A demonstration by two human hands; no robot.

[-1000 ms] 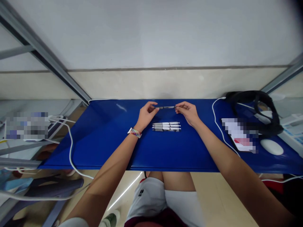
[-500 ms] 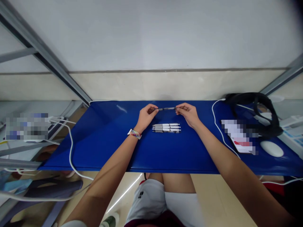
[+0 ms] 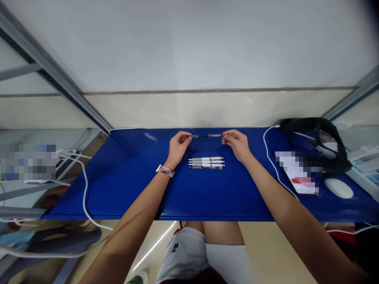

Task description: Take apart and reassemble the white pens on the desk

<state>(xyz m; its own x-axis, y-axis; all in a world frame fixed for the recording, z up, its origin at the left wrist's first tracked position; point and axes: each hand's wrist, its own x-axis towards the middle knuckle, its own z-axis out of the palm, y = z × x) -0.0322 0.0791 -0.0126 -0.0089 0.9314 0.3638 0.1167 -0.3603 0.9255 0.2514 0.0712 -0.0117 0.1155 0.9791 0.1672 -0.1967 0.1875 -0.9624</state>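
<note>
Near the back edge of the blue table (image 3: 133,185), my left hand (image 3: 178,148) pinches the grey-and-clear front part of a pen (image 3: 193,136). My right hand (image 3: 237,142) pinches the far end of the pen's clear barrel (image 3: 214,135). A thin dark length, which looks like the refill, shows between the two parts, level and just above the tabletop. In front of my hands, several white-and-grey click pens (image 3: 206,162) lie side by side in a row, tips pointing left. A colourful woven band is on my left wrist.
On the right are a phone (image 3: 299,177), a white mouse (image 3: 339,188), a black headset-like strap (image 3: 340,142) and a white cable (image 3: 271,157). Another white cable (image 3: 85,189) hangs over the left edge. Metal posts (image 3: 89,106) rise at both sides, before a wall.
My hands have moved apart, the left one leftward and the right one slightly rightward. The pen's two parts have separated, showing the thin dark length between them. The view has shifted slightly.
</note>
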